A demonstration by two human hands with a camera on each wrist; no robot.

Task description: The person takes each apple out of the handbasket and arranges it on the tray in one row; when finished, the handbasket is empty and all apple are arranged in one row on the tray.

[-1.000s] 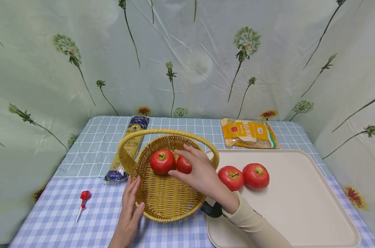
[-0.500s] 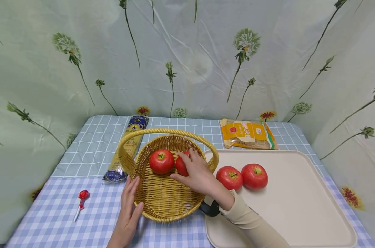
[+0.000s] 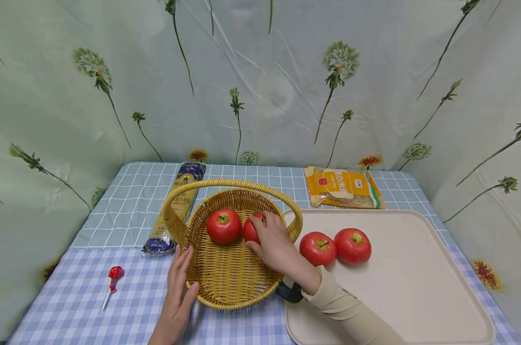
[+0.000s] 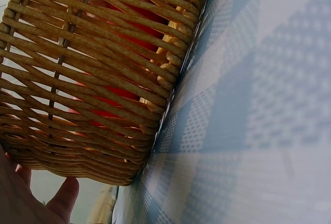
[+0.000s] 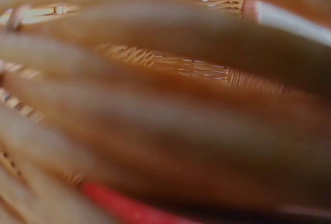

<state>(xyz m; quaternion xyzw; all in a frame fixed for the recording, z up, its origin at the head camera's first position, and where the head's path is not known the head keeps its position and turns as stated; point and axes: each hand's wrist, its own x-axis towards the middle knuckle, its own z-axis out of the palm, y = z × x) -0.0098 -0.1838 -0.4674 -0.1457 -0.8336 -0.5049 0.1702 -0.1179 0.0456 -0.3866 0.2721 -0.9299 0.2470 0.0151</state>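
Observation:
A yellow wicker basket (image 3: 226, 282) with a tall arched handle stands in the middle of the table. Inside it, one red apple (image 3: 224, 225) sits on the left and a second red apple (image 3: 250, 232) lies beside it, partly covered by my right hand (image 3: 275, 242). That hand reaches in over the right rim, its thumb and fingers bent round the second apple. My left hand (image 3: 178, 292) rests with extended fingers against the basket's left outer side. In the left wrist view, its fingertips touch the woven wall (image 4: 93, 79), with red showing through the gaps.
A beige tray (image 3: 415, 287) on the right bears two red apples (image 3: 318, 249) at its left side. Behind it lies an orange food packet (image 3: 345, 187). A spaghetti packet (image 3: 159, 242) lies left of the basket, and a red lollipop (image 3: 115, 273) lies nearer the front left.
My right hand has lowered onto the right-hand apple in the basket, and its fingers have closed round it. The left hand stays against the basket.

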